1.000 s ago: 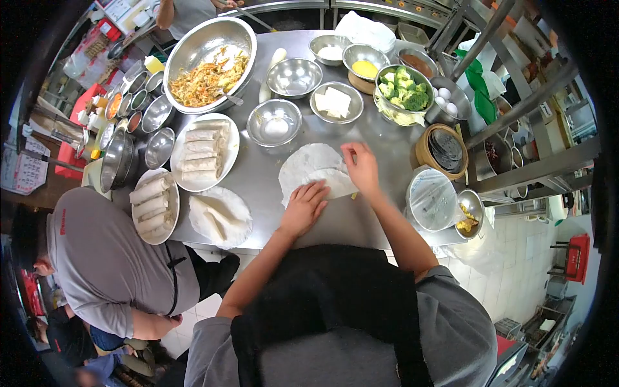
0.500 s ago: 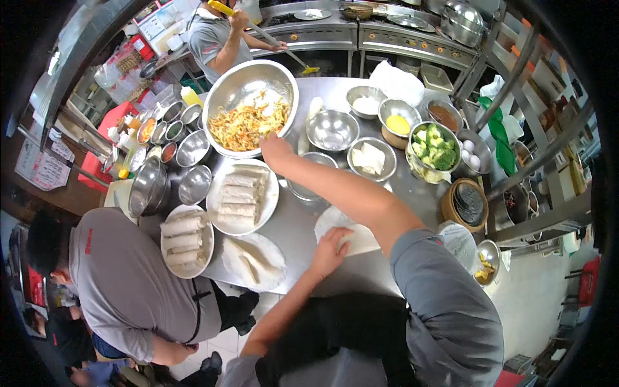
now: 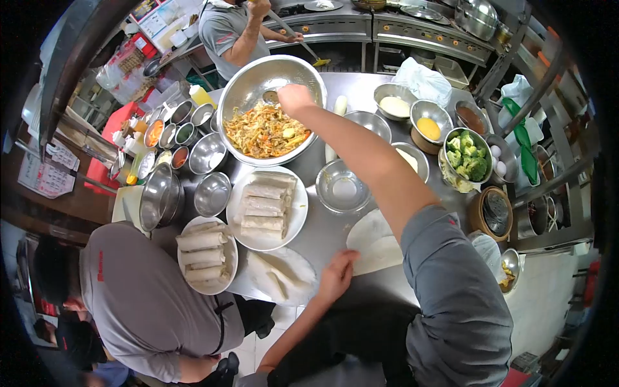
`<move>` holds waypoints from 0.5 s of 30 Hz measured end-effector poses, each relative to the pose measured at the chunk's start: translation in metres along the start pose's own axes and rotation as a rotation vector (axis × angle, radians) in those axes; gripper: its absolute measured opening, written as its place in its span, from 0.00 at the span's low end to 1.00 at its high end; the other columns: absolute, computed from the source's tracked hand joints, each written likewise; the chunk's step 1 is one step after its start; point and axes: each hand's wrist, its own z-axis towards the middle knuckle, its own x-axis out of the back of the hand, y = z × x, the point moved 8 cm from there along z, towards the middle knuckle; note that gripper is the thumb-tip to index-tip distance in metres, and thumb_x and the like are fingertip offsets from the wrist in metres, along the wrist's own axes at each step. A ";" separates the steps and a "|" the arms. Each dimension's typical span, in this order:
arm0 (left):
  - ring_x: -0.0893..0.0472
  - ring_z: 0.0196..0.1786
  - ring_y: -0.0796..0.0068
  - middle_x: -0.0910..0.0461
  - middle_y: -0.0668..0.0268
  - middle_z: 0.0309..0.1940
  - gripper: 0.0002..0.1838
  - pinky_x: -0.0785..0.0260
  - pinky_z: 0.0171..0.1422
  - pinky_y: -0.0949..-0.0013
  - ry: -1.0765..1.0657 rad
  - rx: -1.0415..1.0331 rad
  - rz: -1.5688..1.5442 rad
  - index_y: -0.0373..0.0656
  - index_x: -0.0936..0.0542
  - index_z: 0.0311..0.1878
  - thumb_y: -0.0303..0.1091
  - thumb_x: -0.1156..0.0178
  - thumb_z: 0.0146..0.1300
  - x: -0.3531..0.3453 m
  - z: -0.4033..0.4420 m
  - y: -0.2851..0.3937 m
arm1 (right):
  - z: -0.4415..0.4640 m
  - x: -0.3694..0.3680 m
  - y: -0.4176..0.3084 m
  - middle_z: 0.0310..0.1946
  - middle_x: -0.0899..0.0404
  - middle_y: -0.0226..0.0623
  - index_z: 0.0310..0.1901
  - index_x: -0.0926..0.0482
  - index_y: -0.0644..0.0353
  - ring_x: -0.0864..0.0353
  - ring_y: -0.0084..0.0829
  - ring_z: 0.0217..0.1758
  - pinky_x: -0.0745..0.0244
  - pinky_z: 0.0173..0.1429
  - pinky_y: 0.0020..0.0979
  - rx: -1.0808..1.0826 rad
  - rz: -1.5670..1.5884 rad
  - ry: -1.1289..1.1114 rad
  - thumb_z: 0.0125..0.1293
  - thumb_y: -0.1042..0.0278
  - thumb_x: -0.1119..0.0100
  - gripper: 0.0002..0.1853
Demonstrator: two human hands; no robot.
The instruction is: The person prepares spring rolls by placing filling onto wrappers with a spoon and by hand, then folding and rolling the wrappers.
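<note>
My right hand (image 3: 295, 100) is closed inside the large steel bowl (image 3: 316, 84), above a shredded vegetable filling (image 3: 264, 132). A small dark metallic shape shows beside its fingers; I cannot make out what it is. Lower down, my left hand (image 3: 338, 273) has its fingers curled together at the left edge of a pale round wrapper (image 3: 375, 244). Whether it pinches the wrapper is unclear. My right forearm passes above part of the wrapper. Left of that lie folded wrapper sheets (image 3: 274, 274). Rolled spring rolls (image 3: 264, 205) rest on a white plate (image 3: 298, 216).
A second plate of rolls (image 3: 205, 255) stands beside a co-worker (image 3: 151, 290) at my left. To the right are a broccoli bowl (image 3: 467, 155), a yellow liquid bowl (image 3: 429, 122) and eggs (image 3: 498, 161). Another person (image 3: 232, 35) holds a long-handled tool across the table.
My right hand has moved from the bowl's near side up and farther inside it. The left hand's fingers, spread on the wrapper before, are now curled at its edge. The view has shifted.
</note>
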 end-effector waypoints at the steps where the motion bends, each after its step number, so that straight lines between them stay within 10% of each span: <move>1: 0.18 0.52 0.55 0.19 0.54 0.52 0.15 0.25 0.56 0.62 0.097 -0.050 0.063 0.40 0.20 0.53 0.19 0.43 0.64 0.020 0.013 0.008 | 0.003 -0.007 0.004 0.38 0.13 0.50 0.35 0.12 0.62 0.11 0.44 0.45 0.17 0.47 0.42 0.003 0.003 0.036 0.59 0.73 0.41 0.08; 8: 0.25 0.63 0.65 0.25 0.57 0.60 0.27 0.35 0.70 0.67 0.679 0.294 -0.374 0.35 0.34 0.73 0.25 0.43 0.72 0.165 0.125 -0.073 | 0.015 -0.060 0.020 0.38 0.13 0.50 0.35 0.12 0.61 0.11 0.46 0.43 0.17 0.48 0.45 -0.051 0.124 -0.015 0.59 0.69 0.41 0.10; 15: 0.25 0.50 0.74 0.23 0.70 0.42 0.05 0.32 0.62 0.67 0.574 0.272 -0.829 0.40 0.22 0.45 0.29 0.42 0.69 0.201 0.187 -0.148 | 0.017 -0.068 0.028 0.41 0.12 0.40 0.39 0.11 0.48 0.13 0.42 0.48 0.20 0.53 0.41 -0.114 0.206 -0.127 0.56 0.68 0.39 0.10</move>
